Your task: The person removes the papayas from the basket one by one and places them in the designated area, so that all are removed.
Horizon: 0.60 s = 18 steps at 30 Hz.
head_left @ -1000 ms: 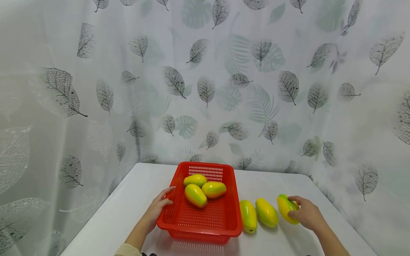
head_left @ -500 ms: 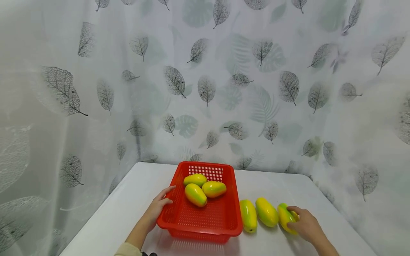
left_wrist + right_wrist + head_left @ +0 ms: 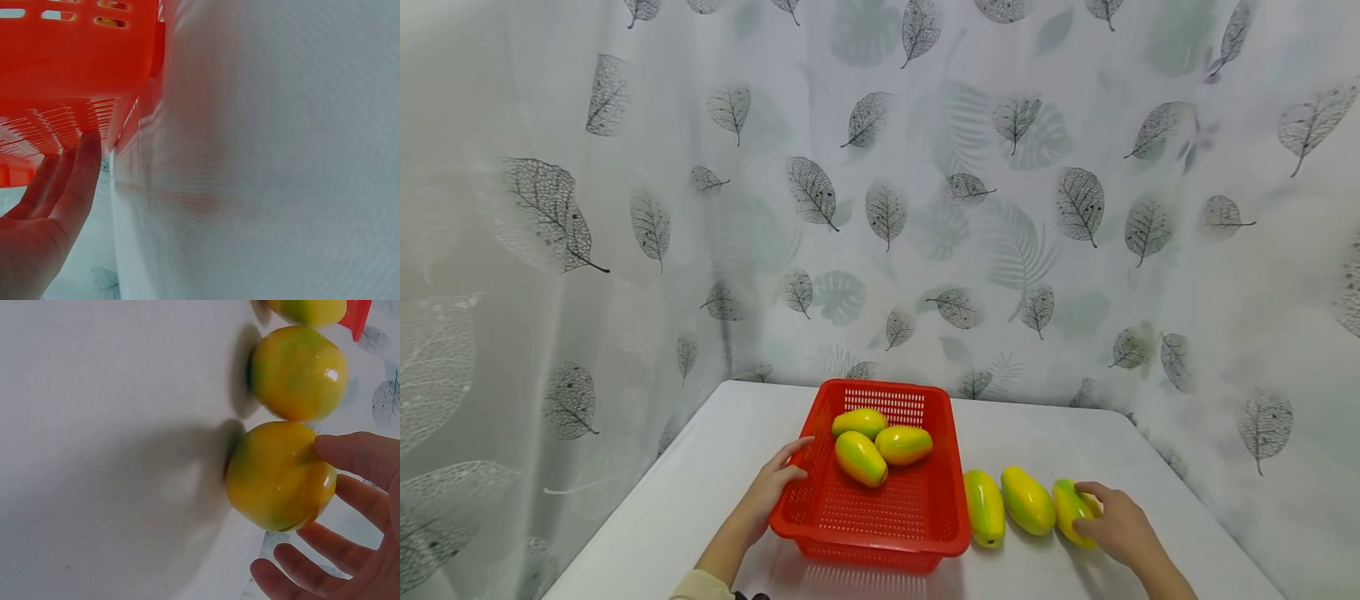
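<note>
My right hand [image 3: 1120,525] is around a yellow-green papaya [image 3: 1070,510] on the white table, at the right end of a row. In the right wrist view, the thumb lies against this papaya [image 3: 275,478] and the index finger reaches its far side, the other fingers spread out. Beside it lie two more papayas, a middle one [image 3: 1027,502] and one [image 3: 984,508] next to the basket. My left hand [image 3: 765,492] rests on the left side of a red plastic basket [image 3: 872,546]; the left wrist view shows straight fingers [image 3: 78,187] touching its slotted wall beneath the rim.
Three papayas [image 3: 861,458] lie inside the basket, toward its back. The white table [image 3: 662,508] is bordered at the back and sides by a leaf-patterned curtain [image 3: 880,250].
My right hand brought its papaya toward me and slightly left, up to the middle papaya, then stayed there over the last half second. The left hand and basket have kept their place.
</note>
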Tool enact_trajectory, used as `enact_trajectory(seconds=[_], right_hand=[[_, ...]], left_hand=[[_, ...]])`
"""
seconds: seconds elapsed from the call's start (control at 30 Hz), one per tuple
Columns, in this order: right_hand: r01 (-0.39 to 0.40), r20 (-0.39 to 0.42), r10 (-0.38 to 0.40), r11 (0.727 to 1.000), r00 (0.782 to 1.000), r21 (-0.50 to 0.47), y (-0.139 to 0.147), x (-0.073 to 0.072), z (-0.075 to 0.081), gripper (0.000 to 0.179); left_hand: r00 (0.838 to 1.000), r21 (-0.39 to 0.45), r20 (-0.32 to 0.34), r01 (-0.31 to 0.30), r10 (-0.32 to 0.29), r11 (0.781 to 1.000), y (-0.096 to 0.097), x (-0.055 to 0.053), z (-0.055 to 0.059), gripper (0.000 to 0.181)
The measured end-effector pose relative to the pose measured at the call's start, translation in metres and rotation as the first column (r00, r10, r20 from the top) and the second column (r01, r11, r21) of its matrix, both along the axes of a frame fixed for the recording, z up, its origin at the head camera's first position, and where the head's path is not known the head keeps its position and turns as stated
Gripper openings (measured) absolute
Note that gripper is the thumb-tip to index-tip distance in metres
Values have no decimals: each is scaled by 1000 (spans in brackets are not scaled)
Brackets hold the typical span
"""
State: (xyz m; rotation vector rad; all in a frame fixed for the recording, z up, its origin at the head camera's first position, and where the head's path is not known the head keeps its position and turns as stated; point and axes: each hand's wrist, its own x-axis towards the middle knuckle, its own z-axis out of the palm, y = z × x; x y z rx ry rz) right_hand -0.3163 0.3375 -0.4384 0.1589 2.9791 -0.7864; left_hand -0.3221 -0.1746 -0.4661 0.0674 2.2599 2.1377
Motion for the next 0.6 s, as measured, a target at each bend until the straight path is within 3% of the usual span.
enact_trajectory(seconds=[0.6], right_hand=[[-33,-138,37,999,990,30,-18,2,16,68]], left_hand=[[1000,14,-12,9,-9,1000,1,0,1,58]])
